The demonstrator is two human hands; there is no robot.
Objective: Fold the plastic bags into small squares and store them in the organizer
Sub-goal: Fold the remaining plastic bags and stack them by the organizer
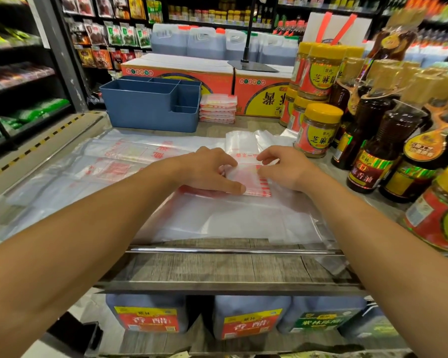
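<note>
A clear plastic bag with red print lies partly folded into a narrow strip at the middle of the counter. My left hand presses flat on its left part, thumb along the near edge. My right hand pinches the bag's right side with its fingertips. Several unfolded clear bags spread over the counter to the left and in front. A stack of folded bag squares sits at the back, right beside the blue organizer, whose compartments look empty.
Yellow-lidded sesame paste jars and dark sesame oil bottles crowd the right side close to my right hand. Orange cartons stand behind the organizer. A metal rail runs along the counter's near edge, with vinegar jugs below.
</note>
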